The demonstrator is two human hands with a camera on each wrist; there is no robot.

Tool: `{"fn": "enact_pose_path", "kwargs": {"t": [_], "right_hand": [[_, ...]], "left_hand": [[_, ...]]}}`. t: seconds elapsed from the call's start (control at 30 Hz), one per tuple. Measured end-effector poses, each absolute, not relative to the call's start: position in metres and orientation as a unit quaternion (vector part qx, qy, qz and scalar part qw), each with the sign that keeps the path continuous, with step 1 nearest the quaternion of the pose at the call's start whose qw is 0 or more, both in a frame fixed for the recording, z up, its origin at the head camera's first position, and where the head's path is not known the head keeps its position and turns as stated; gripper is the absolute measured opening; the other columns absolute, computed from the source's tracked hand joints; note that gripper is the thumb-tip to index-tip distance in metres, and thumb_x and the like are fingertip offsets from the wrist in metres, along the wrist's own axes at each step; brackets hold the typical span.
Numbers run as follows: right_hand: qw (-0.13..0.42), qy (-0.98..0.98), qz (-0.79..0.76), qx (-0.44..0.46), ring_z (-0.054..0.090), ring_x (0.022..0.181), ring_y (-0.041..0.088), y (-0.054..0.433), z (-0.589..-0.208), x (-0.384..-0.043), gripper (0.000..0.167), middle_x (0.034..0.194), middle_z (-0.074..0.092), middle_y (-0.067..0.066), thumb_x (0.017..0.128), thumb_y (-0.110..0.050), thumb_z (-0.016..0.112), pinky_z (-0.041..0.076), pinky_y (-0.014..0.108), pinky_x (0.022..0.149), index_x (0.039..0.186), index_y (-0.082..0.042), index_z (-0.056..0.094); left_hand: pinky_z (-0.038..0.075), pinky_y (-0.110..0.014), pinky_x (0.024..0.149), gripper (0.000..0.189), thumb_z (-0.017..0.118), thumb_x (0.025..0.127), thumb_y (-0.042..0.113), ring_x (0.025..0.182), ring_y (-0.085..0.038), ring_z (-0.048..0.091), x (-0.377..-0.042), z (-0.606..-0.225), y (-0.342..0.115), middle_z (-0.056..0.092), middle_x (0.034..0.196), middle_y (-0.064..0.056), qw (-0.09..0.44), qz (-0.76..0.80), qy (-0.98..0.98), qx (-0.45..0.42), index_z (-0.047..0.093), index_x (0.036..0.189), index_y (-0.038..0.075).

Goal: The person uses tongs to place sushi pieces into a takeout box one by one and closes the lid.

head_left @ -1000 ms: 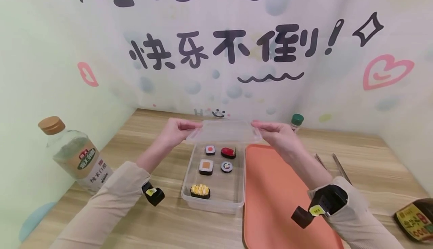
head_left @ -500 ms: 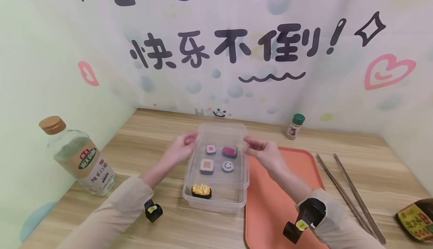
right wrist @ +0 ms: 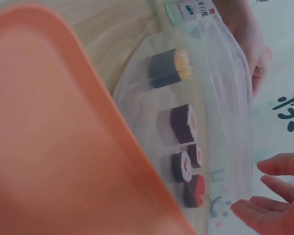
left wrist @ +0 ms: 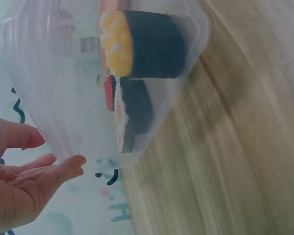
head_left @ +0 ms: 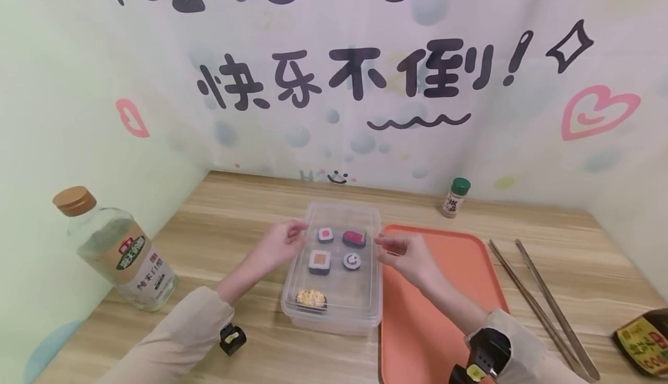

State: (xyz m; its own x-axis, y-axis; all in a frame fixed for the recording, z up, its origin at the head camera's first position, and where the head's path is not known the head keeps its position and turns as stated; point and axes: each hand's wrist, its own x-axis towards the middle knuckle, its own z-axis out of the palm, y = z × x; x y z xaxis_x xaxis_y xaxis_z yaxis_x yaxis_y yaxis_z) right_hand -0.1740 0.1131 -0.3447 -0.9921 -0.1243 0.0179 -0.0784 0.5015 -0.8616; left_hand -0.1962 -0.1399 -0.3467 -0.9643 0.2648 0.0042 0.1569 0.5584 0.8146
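A clear plastic box (head_left: 334, 325) holds several sushi pieces, among them a corn-topped one (head_left: 311, 300), a red-topped one (head_left: 354, 238) and square rolls (head_left: 319, 262). Its clear lid (head_left: 341, 213) lies over the whole top. At the lid's left far side is my left hand (head_left: 282, 243), fingers nearly straight; in the left wrist view its fingertips (left wrist: 77, 161) are right at the rim. My right hand (head_left: 409, 256) is beside the opposite side. The right wrist view shows its thumb and fingertips (right wrist: 242, 208) spread apart, with nothing between them.
An orange tray (head_left: 443, 308) sits right of the box, with metal chopsticks (head_left: 548, 308) beyond it. A green-capped shaker (head_left: 456, 198) stands near the back wall. A vinegar bottle (head_left: 122, 256) is at the left, a dark bottle (head_left: 644, 340) at the right edge.
The lid has come down from above the box's far end and toward me, now covering all of the box. Both hands came down with it; the right fingers have parted from it.
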Motion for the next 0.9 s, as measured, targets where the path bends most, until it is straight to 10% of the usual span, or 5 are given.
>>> {"fn": "enact_pose_path", "kwargs": {"t": [0.73,0.9], "right_hand": [[0.001,0.895,-0.442,-0.059,0.058,0.107,0.036,0.106,-0.357,-0.237,0.035,0.122,0.056,0.025,0.091,-0.011,0.054,0.056,0.035,0.075,0.122,0.006,0.054],[0.084,0.872,-0.482,-0.020,0.054,0.113,0.037,0.106,-0.353,-0.236,0.050,0.129,0.047,0.031,0.092,-0.016,0.053,0.054,0.040,0.082,0.133,0.009,0.038]], "left_hand": [[0.048,-0.040,0.094,0.059,0.059,0.087,0.016,0.119,-0.035,0.049,-0.252,-0.350,-0.132,0.044,0.136,-0.023,0.139,0.425,0.891,0.075,0.033,0.137,-0.002],[0.053,-0.038,0.086,0.068,0.059,0.087,0.014,0.110,-0.036,0.055,-0.251,-0.345,-0.137,0.044,0.132,-0.029,0.182,0.452,0.870,0.078,0.021,0.141,-0.003]]}}
